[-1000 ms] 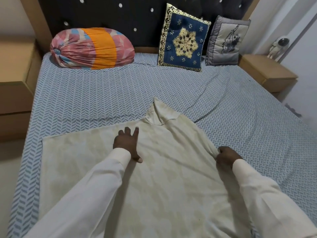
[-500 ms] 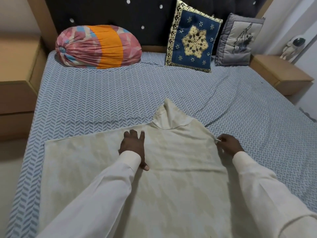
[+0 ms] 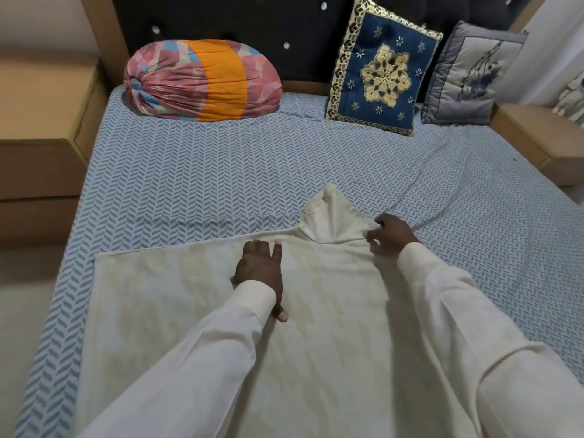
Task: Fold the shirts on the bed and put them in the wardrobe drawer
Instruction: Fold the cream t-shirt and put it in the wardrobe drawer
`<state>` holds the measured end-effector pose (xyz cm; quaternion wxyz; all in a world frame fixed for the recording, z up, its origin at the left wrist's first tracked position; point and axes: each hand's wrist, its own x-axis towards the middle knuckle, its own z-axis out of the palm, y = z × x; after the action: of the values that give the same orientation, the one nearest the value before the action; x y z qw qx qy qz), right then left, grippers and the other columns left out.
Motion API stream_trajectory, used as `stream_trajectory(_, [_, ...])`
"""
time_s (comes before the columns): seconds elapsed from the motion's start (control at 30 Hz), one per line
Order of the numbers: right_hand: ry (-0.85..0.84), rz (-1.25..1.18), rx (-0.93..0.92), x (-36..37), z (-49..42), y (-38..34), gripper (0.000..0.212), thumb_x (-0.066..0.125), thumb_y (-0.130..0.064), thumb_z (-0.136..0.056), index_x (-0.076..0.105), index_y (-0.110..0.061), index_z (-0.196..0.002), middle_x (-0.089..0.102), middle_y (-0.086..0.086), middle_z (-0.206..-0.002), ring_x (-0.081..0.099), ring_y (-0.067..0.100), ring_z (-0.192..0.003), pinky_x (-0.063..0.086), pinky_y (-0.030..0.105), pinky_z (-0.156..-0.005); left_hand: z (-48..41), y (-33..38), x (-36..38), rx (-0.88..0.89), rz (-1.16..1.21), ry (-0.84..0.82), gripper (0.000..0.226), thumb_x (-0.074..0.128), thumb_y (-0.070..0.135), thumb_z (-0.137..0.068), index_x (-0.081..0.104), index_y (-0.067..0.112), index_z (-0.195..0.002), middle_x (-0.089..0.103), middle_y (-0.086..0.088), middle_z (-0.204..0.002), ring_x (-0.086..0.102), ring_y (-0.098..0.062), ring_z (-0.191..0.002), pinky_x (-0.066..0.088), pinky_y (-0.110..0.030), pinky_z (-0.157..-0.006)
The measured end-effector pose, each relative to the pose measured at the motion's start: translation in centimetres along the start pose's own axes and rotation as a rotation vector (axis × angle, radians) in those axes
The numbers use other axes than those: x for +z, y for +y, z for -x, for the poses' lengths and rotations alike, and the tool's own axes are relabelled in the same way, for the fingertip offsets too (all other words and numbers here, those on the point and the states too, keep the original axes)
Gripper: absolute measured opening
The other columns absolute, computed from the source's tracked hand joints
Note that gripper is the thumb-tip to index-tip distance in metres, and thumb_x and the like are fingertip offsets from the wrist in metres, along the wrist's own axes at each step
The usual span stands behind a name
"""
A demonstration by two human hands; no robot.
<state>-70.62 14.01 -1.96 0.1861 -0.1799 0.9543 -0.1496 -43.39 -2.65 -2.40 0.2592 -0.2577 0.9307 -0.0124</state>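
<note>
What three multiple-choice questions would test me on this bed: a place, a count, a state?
1. Where is the bolster? A on the floor; B by the headboard; C in a drawer.
2. How many cushions lean there? A one; B four; C two.
3. What is the left hand doing? A pressing flat on the shirt; B lifting a cushion; C hanging idle.
Answers: B, it lies at the head of the bed; C, one blue and one grey; A, its fingers lie straight on the cloth.

blue-patterned bed (image 3: pixel 221 184), cream shirt (image 3: pixel 158 295) spread flat, bolster (image 3: pixel 202 80), blue cushion (image 3: pixel 384 67), grey cushion (image 3: pixel 471 77) seemingly propped
</note>
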Motion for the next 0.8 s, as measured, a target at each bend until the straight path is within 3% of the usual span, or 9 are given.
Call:
stream_trajectory(0.13, [-0.106, 0.049, -0.032, -2.2, -1.0, -1.0, 0.015, 0.076, -0.01, -0.071, 0.062, -0.012, -0.078, 0.061, 0.005, -0.076, 0.058, 0.023, -0.079, 0.038, 0.025, -0.059, -0.2, 0.3, -0.4, -0.023, -0.013, -0.019, 0.16, 0.087, 0.066, -0.044, -0.022, 0.016, -0.15, 0.015, -0.015, -0.15, 0.019, -0.036, -0.133, 0.055, -0.041, -0.077])
stream_trajectory(0.2, [-0.157, 0.094, -0.003, -2.9, -1.5, -1.4, 0.025, 0.079, -0.011, -0.066, 0.057, -0.018, -0.076, 0.059, 0.002, -0.077, 0.056, 0.022, -0.081, 0.039, 0.026, -0.061, -0.3, 0.3, -0.4, -0.025, 0.0, -0.022, 0.16, 0.088, 0.065, -0.045, -0.023, 0.016, -0.15, 0.015, -0.015, -0.149, 0.018, -0.036, -0.134, 0.056, -0.042, -0.077])
stream_trajectory(0.3, [-0.321, 0.206, 0.07, -3.2, -2.1, -1.7, 0.046, 0.086, -0.026, -0.057, 0.063, -0.019, -0.097, 0.065, 0.004, -0.095, 0.06, 0.025, -0.094, 0.049, 0.03, -0.078, -0.2, 0.3, -0.4, -0.027, 0.006, -0.011, 0.156, 0.087, 0.063, -0.049, -0.02, 0.017, -0.151, 0.015, -0.016, -0.149, 0.019, -0.038, -0.134, 0.058, -0.043, -0.077])
stream_trajectory(0.37, [-0.188, 0.093, 0.104, -3.3, -2.7, -1.1, 0.06, 0.083, -0.035, -0.043, 0.069, -0.013, -0.096, 0.066, 0.009, -0.093, 0.062, 0.025, -0.091, 0.048, 0.029, -0.075, -0.2, 0.3, -0.3, -0.036, 0.028, -0.007, 0.152, 0.087, 0.06, -0.051, -0.018, 0.017, -0.152, 0.015, -0.016, -0.149, 0.02, -0.038, -0.134, 0.058, -0.044, -0.076])
stream_trajectory(0.43, [0.086, -0.056, 0.199, -3.0, -3.2, -0.4, 0.06, 0.077, -0.039, -0.04, 0.07, -0.012, -0.093, 0.068, 0.012, -0.094, 0.066, 0.029, -0.095, 0.05, 0.034, -0.08, -0.3, 0.3, -0.3, -0.036, 0.023, -0.005, 0.15, 0.087, 0.059, -0.053, -0.018, 0.017, -0.152, 0.016, -0.016, -0.149, 0.021, -0.038, -0.133, 0.059, -0.043, -0.073])
stream_trajectory(0.53, [0.32, 0.122, 0.282, -1.3, -2.4, -0.8, 0.046, 0.069, -0.031, -0.075, 0.059, -0.014, -0.117, 0.057, 0.018, -0.125, 0.052, 0.037, -0.121, 0.044, 0.046, -0.099, -0.1, 0.4, -0.5, -0.03, 0.0, -0.015, 0.155, 0.087, 0.064, -0.048, -0.018, 0.016, -0.152, 0.016, -0.017, -0.148, 0.021, -0.038, -0.134, 0.059, -0.042, -0.069])
stream_trajectory(0.67, [0.457, 0.021, -0.023, 1.1, -0.1, -4.4, 0.024, 0.062, -0.031, -0.079, 0.06, -0.018, -0.099, 0.064, 0.014, -0.105, 0.06, 0.033, -0.103, 0.046, 0.039, -0.086, 0.0, 0.4, -0.7, -0.034, -0.012, -0.022, 0.158, 0.087, 0.066, -0.045, -0.018, 0.015, -0.152, 0.016, -0.016, -0.148, 0.02, -0.038, -0.134, 0.059, -0.042, -0.071])
stream_trajectory(0.73, [0.291, 0.008, -0.195, 2.8, 0.5, -6.1, 0.019, 0.062, -0.037, -0.08, 0.061, -0.022, -0.092, 0.07, 0.006, -0.091, 0.064, 0.028, -0.094, 0.048, 0.035, -0.08, 0.0, 0.4, -0.6, -0.03, -0.01, -0.02, 0.161, 0.087, 0.068, -0.041, -0.019, 0.015, -0.151, 0.017, -0.016, -0.147, 0.021, -0.037, -0.133, 0.059, -0.042, -0.07])
stream_trajectory(0.8, [0.066, 0.081, -0.344, 4.2, 1.0, -7.5, 0.022, 0.061, -0.04, -0.081, 0.063, -0.026, -0.099, 0.068, 0.004, -0.093, 0.062, 0.028, -0.098, 0.046, 0.034, -0.081, -0.2, 0.3, -0.4, -0.037, -0.009, -0.007, 0.159, 0.087, 0.066, -0.044, -0.019, 0.016, -0.151, 0.018, -0.015, -0.147, 0.023, -0.036, -0.131, 0.059, -0.04, -0.067])
